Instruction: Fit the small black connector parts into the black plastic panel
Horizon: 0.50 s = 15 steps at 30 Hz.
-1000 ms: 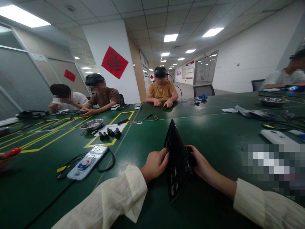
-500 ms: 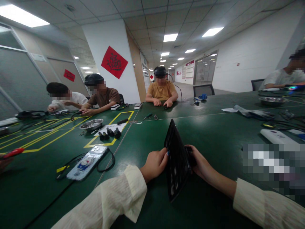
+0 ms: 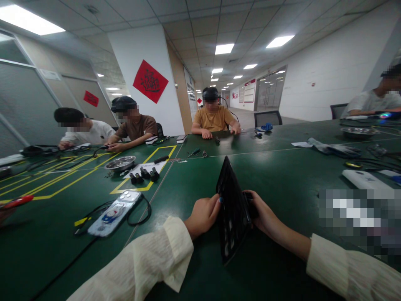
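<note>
Cream sleeves (image 3: 138, 263) nearest the camera, and past the cuffs both bare hands are on the same thing: a thin black panel (image 3: 233, 217), edge-on and tilted, right in the middle over the green bench (image 3: 178, 192). Left hand (image 3: 204, 212) has its fingers closed at the panel's left edge, thumb pressed on the face. Right hand (image 3: 261, 211) holds it from the other side, fingers bent round a dark bulky bit at the back — too dark there to make out what that bit is.

Off to the left lies a phone (image 3: 114, 213) in a picture case, with a black cable (image 3: 147, 215) looping beside it. At the left edge there's somebody else's hand (image 3: 5, 215) with a red tool (image 3: 19, 201).

Further out: some black fittings (image 3: 144, 175) on a white sheet (image 3: 130, 170), a metal bowl (image 3: 121, 163) just beside it. On the right, a white device (image 3: 363, 179) and a greyish glove (image 3: 333, 149).

Far side has 4 people sitting round the bench — 1 in a mustard shirt (image 3: 213, 120) straight across. Behind, a red diamond poster (image 3: 151, 81) on a white pillar (image 3: 131, 52).
</note>
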Tool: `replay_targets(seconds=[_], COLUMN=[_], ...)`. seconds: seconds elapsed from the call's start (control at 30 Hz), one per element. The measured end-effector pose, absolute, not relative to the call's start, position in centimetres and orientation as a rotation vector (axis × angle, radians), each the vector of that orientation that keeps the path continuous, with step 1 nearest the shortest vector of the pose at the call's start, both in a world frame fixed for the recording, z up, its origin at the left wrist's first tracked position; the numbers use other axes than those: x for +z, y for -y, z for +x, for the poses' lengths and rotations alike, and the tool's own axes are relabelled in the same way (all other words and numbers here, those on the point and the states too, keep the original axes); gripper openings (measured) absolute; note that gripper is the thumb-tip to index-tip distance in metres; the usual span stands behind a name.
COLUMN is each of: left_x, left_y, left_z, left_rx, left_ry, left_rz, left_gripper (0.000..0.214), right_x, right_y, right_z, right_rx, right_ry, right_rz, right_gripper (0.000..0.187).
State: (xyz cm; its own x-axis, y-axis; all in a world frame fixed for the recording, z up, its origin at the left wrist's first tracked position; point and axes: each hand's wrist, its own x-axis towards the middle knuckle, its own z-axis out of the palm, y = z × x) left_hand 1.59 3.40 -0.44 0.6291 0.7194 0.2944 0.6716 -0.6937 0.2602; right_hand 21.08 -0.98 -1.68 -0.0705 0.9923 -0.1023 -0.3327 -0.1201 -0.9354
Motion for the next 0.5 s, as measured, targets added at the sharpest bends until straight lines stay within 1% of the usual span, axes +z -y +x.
replay_targets(seconds=[0.37,0.5], left_x=[-0.29,-0.27], left_y=[-3.29,-3.32], left_z=[1.66,1.60], left_rx=[0.563,0.572], left_ry=[-1.154,-1.130], left_rz=[2.752,2.741], left_gripper=[0.027,0.028], right_x=[-1.99,-1.78], right_y=[0.73,0.88], right_z=[21.03,20.97], right_rx=[1.455,1.454], right_ry=[0.924,0.920], right_rz=[-0.997,-1.001], right_gripper=[0.030,0.029])
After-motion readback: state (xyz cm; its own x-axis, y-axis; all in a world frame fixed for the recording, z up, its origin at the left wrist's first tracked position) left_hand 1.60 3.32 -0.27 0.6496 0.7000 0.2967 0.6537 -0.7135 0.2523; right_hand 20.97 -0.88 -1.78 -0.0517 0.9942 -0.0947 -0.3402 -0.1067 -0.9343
